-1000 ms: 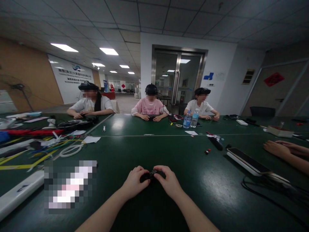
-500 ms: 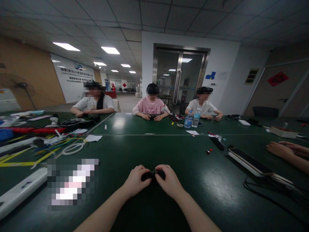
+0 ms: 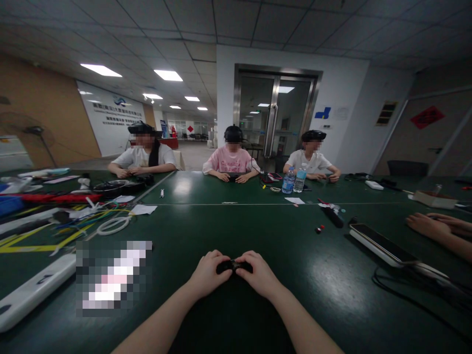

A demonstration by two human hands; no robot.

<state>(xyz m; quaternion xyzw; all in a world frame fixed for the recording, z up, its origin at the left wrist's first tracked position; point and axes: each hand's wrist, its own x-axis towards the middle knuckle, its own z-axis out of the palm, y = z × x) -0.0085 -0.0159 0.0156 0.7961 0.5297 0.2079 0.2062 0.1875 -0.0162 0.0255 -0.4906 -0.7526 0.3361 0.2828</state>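
Observation:
My left hand (image 3: 212, 270) is closed on the left end of a small black object (image 3: 233, 266), thumb toward me and fingers curled over the far side. At the other end my right hand (image 3: 255, 272) pinches it between thumb and fingers. A shiny bit shows at the object's middle, between my thumbs. Its ends are partly covered by my fingers, and its kind cannot be made out. Both forearms reach in from the near edge, over the dark green table (image 3: 177, 231).
A white power strip (image 3: 37, 290) and a blurred-out bright item (image 3: 117, 275) lie left, near a coiled white cable (image 3: 112, 226). A phone (image 3: 381, 243) rests on a white device at right, beside another person's hand (image 3: 429, 228). Two water bottles (image 3: 299, 179) stand ahead; three people sit opposite.
My hands stay in almost the same place around the black object. My right thumb has shifted slightly, and a little more of the object's middle shows. The view has moved a touch.

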